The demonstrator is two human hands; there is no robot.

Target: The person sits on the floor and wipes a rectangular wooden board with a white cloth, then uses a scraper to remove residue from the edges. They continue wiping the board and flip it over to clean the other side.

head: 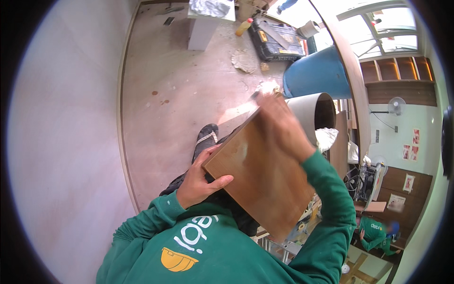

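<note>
A flat brown wooden panel [262, 174] lies tilted across the lap, its surface partly shiny. My left hand [202, 181] grips the panel's near left corner, with the thumb on top and the fingers at the edge. Over the panel's far part is my right hand [280, 124], blurred. Something dark and something whitish show by its fingertips, too unclear to name; whether the hand holds either cannot be told.
A black tool case [275, 41] with a saw blade on it, a blue barrel [317, 74] and a pale cylinder [305, 106] stand beyond. A bottle [244, 27] and a white box [203, 33] are farther off. A co-worker [376, 232] is at lower right; a wall [67, 124] runs along the left.
</note>
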